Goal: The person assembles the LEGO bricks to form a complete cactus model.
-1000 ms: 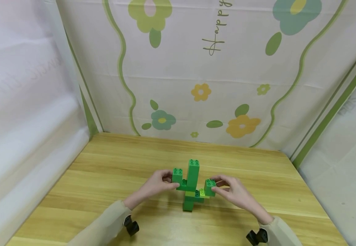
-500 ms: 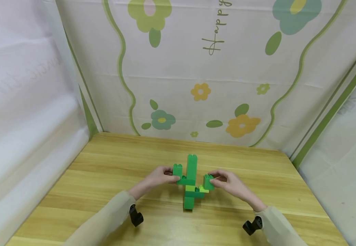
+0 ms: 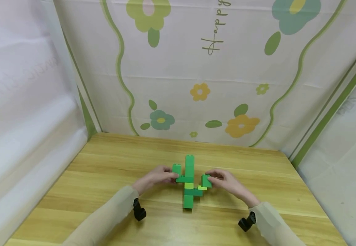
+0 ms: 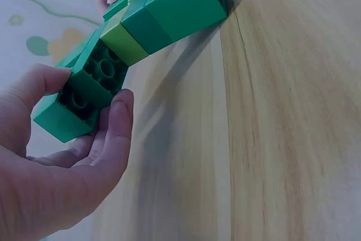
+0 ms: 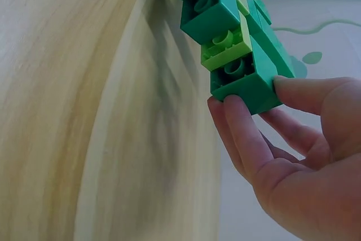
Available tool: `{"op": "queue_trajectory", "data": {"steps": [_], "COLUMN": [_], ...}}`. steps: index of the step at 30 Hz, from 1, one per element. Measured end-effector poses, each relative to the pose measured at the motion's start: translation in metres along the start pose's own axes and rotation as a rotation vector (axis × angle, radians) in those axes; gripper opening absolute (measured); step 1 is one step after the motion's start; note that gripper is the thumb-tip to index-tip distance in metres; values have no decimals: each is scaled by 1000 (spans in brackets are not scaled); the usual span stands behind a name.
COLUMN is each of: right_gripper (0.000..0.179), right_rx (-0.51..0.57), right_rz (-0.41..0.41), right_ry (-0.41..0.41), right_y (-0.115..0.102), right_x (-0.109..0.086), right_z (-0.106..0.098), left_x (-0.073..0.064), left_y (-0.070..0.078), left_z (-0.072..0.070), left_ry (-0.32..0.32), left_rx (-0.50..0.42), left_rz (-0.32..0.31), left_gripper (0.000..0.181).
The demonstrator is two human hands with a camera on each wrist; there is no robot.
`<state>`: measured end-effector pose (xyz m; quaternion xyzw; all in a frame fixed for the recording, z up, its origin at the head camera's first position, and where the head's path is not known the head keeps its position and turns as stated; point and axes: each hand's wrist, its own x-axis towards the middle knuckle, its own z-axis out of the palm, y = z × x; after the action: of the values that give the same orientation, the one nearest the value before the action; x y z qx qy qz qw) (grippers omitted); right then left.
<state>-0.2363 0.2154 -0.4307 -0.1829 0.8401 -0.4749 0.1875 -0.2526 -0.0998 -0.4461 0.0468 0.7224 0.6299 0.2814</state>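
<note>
A cactus-shaped figure of green toy building bricks [image 3: 189, 167], with two lime-green bricks in it, stands with its foot at the wooden tabletop. It has a tall centre column and a side arm on each side. My left hand [image 3: 160, 175] pinches the upright end brick [image 4: 63, 118] of the left arm between thumb and fingers. On the other side, my right hand [image 3: 227, 181] pinches the end brick [image 5: 256, 86] of the right arm, just above the lime-green piece [image 5: 228, 49]. Hollow undersides of the arm bricks show in both wrist views.
The wooden tabletop [image 3: 119, 153] runs back to a white cloth wall [image 3: 171, 68] printed with flowers. White cloth also hangs at the left and right sides. Black wrist cameras sit at both cuffs.
The figure's top has tipped away from the head camera, so its stud tops show less. Both hands have shifted slightly forward with it, and their grips look unchanged.
</note>
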Motion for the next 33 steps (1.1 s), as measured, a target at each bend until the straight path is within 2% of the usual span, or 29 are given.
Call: {"op": "queue_trajectory", "data": {"steps": [5, 15, 21, 25, 33], "right_gripper": [46, 73, 72, 64, 53], "right_rx": [-22, -86, -200, -272, -295], "right_rz": [-4, -65, -88, -102, -113], "right_ry": [-6, -10, 27, 58, 105], "right_y": [5, 10, 9, 8, 12], "right_x": [0, 3, 3, 4, 5], "right_z": [5, 12, 20, 24, 27], "left_x": [5, 10, 11, 12, 17], "left_y": [-2, -2, -3, -4, -2], "left_z": [0, -2, -2, -2, -5], "left_ry": [2, 19, -6, -9, -81], "left_rx": [-45, -28, -45, -57, -65], "left_rz": [-59, -117, -144, -161, -208], "left_gripper": [28, 28, 29, 25, 20]}}
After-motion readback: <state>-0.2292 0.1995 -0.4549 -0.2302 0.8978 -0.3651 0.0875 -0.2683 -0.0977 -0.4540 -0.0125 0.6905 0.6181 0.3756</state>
